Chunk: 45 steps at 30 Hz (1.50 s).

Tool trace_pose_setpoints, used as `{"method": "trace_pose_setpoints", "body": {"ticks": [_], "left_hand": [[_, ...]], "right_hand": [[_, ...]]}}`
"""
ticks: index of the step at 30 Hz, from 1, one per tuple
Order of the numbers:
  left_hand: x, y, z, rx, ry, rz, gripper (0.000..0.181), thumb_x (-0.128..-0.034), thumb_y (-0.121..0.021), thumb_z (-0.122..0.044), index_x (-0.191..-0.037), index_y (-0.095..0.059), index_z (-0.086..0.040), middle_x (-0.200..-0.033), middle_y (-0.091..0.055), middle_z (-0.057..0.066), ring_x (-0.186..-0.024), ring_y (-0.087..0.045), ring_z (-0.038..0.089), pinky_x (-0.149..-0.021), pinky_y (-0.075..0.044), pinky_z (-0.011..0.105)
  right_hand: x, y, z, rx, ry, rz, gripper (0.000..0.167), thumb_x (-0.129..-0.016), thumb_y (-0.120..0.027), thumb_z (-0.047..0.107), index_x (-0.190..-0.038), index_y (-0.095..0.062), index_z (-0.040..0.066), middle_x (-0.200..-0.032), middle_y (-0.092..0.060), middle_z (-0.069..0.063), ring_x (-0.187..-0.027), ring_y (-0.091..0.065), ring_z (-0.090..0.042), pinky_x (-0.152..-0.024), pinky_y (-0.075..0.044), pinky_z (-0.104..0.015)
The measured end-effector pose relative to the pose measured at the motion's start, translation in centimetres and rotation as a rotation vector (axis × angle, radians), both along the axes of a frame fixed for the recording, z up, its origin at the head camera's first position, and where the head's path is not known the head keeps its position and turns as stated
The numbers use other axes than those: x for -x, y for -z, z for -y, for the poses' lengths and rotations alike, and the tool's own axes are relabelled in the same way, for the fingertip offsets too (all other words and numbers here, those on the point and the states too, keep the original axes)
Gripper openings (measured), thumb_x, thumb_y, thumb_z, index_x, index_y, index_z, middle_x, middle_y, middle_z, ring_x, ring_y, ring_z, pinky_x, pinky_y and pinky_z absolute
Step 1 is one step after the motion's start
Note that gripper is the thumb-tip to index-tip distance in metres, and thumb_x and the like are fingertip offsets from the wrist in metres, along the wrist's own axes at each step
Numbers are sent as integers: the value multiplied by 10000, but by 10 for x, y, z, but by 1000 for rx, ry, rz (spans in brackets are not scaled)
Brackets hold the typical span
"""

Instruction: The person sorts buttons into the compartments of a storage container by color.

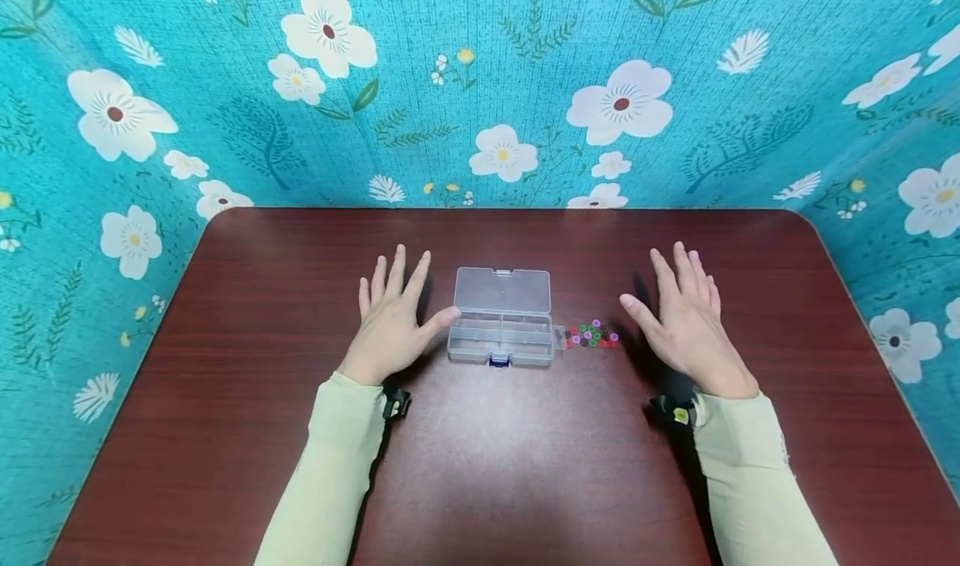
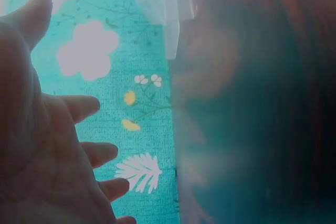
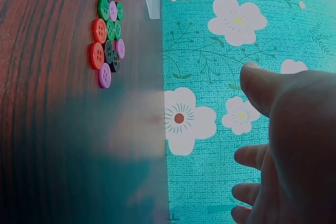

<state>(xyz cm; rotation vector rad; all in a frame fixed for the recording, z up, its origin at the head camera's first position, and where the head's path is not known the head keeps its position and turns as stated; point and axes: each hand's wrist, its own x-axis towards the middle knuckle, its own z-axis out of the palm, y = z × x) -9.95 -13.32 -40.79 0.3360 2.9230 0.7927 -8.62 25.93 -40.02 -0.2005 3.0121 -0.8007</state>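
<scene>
Clear plastic, thin-walled and probably stiff, makes up the hinged box [image 1: 467, 355], which sits about midway between the desk's [image 1: 525, 466] left and right edges, its lid [image 1: 502, 293] tipped back toward the far edge and its dark blue clasp [image 1: 499, 362] facing the near side. It should be very light and a little slippery, so steadying it by its short side walls looks safer than tugging the lid, whose hinge could be fragile. Just beside it, toward the desk's right edge, lie red, green, black and purple buttons [image 1: 588, 338], likely hard, smooth and apt to skid; a light pinch across the rim would suit them. Both the left hand [image 1: 387, 324] and the right hand [image 1: 690, 324] have fingers released and spread, grasping nothing; whether the left thumb touches the box's side I cannot tell.
</scene>
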Motion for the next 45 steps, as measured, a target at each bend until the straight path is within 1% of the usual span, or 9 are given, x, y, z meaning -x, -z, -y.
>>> {"method": "trace_pose_setpoints", "body": {"ticks": [3, 8, 14, 17, 21, 26, 32, 36, 45], "left_hand": [[0, 2, -3, -19, 37, -10, 917, -923, -486, -730, -1631, -95, -297, -1689, 75, 36, -1533, 107, 344, -1181, 60, 627], [0, 5, -8, -41, 99, 0, 883, -950, -506, -674, -1633, -133, -257, -1694, 7, 57, -1539, 25, 361, -1183, 8, 638], [-2, 10, -10, -54, 143, 12, 877, -955, -497, -672, -1628, -190, -201, -1687, -80, 109, -1541, -20, 355, -1180, -23, 650], [-2, 12, -11, -58, 158, 14, 877, -955, -503, -667, -1627, -193, -198, -1686, -89, 116, -1541, -31, 353, -1176, -40, 660], [-1, 13, -12, -58, 171, 23, 886, -949, -511, -671, -1627, -194, -197, -1686, -90, 113, -1542, -39, 347, -1177, -49, 658], [-1, 13, -12, -49, 179, 50, 887, -949, -524, -660, -1626, -196, -190, -1686, -88, 107, -1542, -40, 349, -1174, -48, 665], [-1, 14, -14, -52, 199, 64, 880, -949, -541, -644, -1620, -223, -172, -1687, -92, 88, -1544, -36, 332, -1185, -37, 647], [-1, 15, -14, -50, 213, 62, 880, -949, -532, -652, -1619, -224, -173, -1686, -108, 92, -1544, -44, 330, -1190, -38, 639], [-1, 16, -16, -59, 256, 83, 923, -930, -484, -721, -1619, -219, -168, -1691, -94, 56, -1546, -41, 319, -1198, -22, 619]], "right_hand": [[0, 1, 0, 7, -12, 5, 809, -1035, -474, 495, -1604, -150, 20, -1658, 29, -249, -1514, 83, -441, -1164, 48, -672], [0, 3, -2, 10, -49, 18, 816, -1015, -549, 454, -1593, -185, 6, -1653, -16, -265, -1515, 51, -446, -1167, 21, -672], [-1, 0, -3, 0, -86, 61, 791, -1004, -603, 379, -1585, -217, 6, -1656, -14, -256, -1516, 44, -443, -1169, -14, -671], [-1, 0, -3, -7, -93, 86, 773, -999, -616, 363, -1578, -245, 10, -1659, -32, -244, -1521, 32, -426, -1172, -48, -668], [-1, 0, -3, -9, -129, 94, 721, -989, -638, 335, -1543, -323, -1, -1644, -112, -255, -1515, -33, -436, -1158, -123, -679], [-2, 1, -2, 1, -155, 88, 606, -970, -671, 268, -1469, -440, 15, -1609, -222, -254, -1483, -148, -450, -1116, -238, -672], [-3, 2, -1, -2, -177, 78, 461, -946, -695, 191, -1353, -553, 26, -1533, -349, -235, -1409, -260, -451, -1077, -317, -636], [-4, 4, -2, 1, -200, 56, 393, -934, -709, 161, -1290, -595, 41, -1442, -446, -193, -1348, -343, -408, -1047, -369, -597], [-5, 7, -2, 6, -224, 55, 310, -929, -725, 149, -1220, -645, 79, -1269, -559, -97, -1213, -461, -296, -984, -436, -519]]}}
